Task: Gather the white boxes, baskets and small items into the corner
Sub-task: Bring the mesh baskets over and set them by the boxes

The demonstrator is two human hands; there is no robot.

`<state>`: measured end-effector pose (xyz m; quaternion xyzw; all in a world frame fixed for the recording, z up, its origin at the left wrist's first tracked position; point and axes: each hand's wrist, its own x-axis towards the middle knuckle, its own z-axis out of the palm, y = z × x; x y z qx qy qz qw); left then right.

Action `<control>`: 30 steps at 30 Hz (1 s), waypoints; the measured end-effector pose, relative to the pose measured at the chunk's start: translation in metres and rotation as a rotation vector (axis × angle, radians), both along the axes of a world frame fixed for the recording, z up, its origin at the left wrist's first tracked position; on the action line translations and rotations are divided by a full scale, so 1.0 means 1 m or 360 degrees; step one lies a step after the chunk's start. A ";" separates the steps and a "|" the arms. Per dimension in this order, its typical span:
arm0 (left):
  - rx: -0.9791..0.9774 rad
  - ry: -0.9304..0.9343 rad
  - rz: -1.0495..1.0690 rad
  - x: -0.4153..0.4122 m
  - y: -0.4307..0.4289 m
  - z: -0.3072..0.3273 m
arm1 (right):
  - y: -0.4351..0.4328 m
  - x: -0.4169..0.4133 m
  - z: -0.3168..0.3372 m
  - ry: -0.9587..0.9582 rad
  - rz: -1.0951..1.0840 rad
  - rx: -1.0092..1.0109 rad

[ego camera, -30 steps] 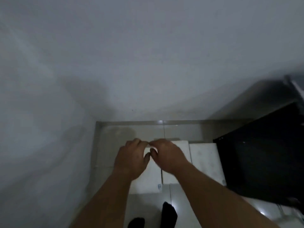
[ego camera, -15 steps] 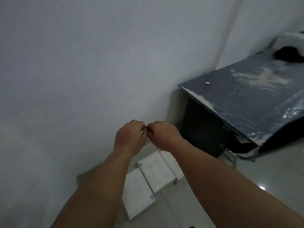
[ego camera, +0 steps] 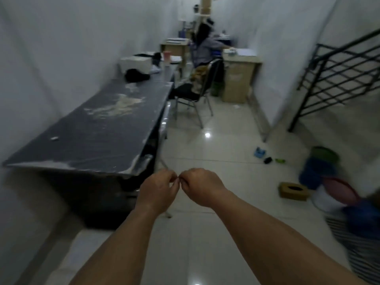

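Left grip (ego camera: pixel 158 190), right grip (ego camera: pixel 200 185) curled, touching, table (ego camera: pixel 98 128) left, baskets (ego camera: pixel 316 173) right

Too tiny to tell: anything pinched where left hand (ego camera: pixel 157 191) and right hand (ego camera: pixel 200 186) meet at 6 o'clock. Too small to name: three little floor items (ego camera: pixel 268 160) at 3 o'clock. Blurry beyond them: stacked tubs (ego camera: pixel 316 169). Blurry and cut off at 4 o'clock: striped thing (ego camera: pixel 357 243). Dark and hidden: space under table (ego camera: pixel 98 132), 8 o'clock.

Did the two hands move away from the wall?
Yes. The left hand and right hand swung rightward: earlier left of the black table, now past its near corner.
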<state>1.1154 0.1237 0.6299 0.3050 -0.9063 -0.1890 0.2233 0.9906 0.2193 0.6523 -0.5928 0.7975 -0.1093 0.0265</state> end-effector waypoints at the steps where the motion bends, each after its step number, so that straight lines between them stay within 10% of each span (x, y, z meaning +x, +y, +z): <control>1: 0.0003 0.0032 -0.0097 -0.038 0.017 -0.001 | 0.025 -0.032 0.002 0.0008 -0.0096 -0.0016; 11: 0.0048 0.0068 -0.0750 -0.309 0.156 -0.004 | 0.206 -0.252 -0.007 0.0049 -0.0931 -0.0179; 30: -0.0143 -0.0513 -0.1491 -0.713 0.143 -0.062 | 0.259 -0.569 -0.069 -0.0473 -0.1858 -0.0180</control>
